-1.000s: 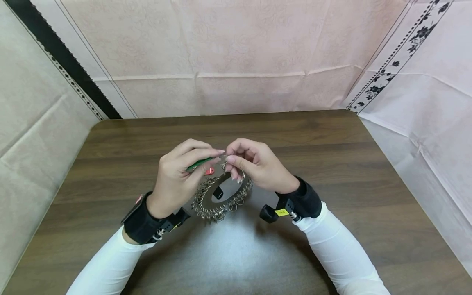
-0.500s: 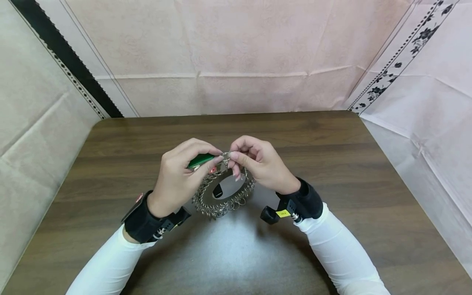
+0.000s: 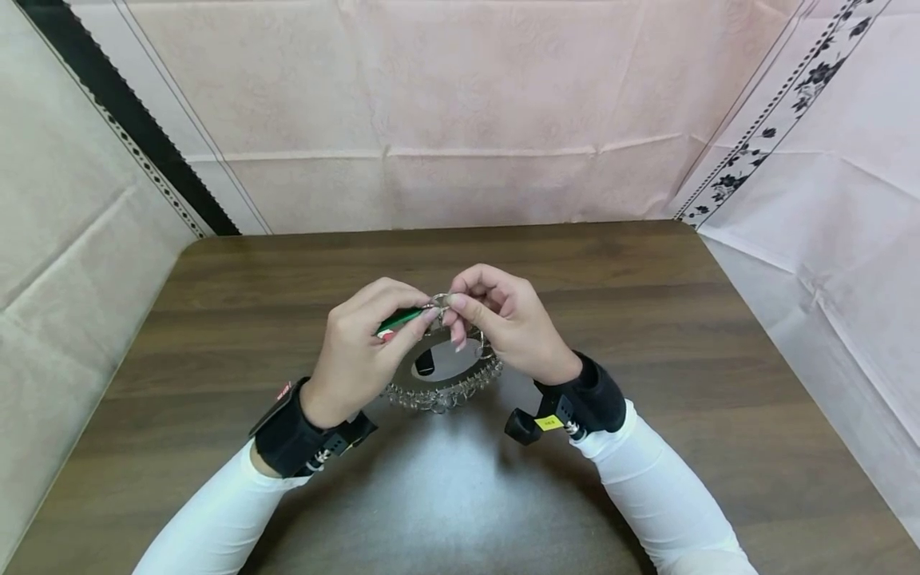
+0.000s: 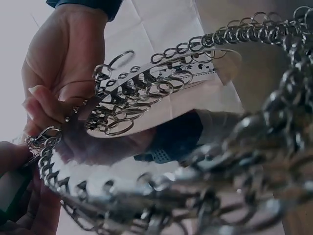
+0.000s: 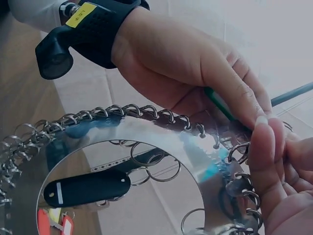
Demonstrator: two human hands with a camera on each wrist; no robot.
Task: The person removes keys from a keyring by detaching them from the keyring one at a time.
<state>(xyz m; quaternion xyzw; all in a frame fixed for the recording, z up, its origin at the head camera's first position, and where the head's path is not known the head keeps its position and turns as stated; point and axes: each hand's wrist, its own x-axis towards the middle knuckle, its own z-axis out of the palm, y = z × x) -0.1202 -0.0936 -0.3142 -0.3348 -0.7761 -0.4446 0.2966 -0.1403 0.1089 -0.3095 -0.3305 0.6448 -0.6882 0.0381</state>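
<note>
"What was over the brown wooden table (image 3: 460, 511)?"

"A hook-edged silver metal ring (image 3: 447, 387). On my feed, the left hand (image 3: 359, 343) gripped a flat green tag (image 3: 399, 319); the right hand (image 3: 499, 315) pinched a small silver loop (image 3: 439, 298) at the far rim, probably to steady it."

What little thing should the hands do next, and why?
Maybe the left hand should gently nudge the green tag toward the small metal ring, because it holds the tag close to that ring, and the right hand pinches the ring there.
</note>
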